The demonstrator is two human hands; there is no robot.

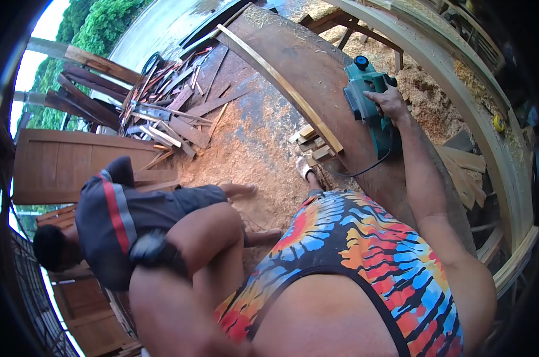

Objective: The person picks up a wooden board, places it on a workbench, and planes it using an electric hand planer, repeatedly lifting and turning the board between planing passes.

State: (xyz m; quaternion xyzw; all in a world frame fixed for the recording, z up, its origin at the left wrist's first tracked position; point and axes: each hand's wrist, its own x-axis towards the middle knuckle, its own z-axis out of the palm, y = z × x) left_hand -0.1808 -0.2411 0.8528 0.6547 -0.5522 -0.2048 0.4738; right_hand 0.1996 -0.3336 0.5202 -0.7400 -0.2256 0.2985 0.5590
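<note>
My right hand is wrapped round the handle of a green power planer, which rests on a long brown work surface. A dark cord runs from the planer's near end. At the lower left, my left hand is blurred and looks dark, as if gloved; its fingers cannot be made out. It overlaps the dark shirt of a co-worker, who bends low beside me. A narrow wooden strip lies along the left edge of the work surface.
Scrap wood is piled at the upper left, near a panelled wooden door. Shavings cover the floor. Small wood blocks sit by my foot. Long curved timber stands at the right. The co-worker's legs are close on my left.
</note>
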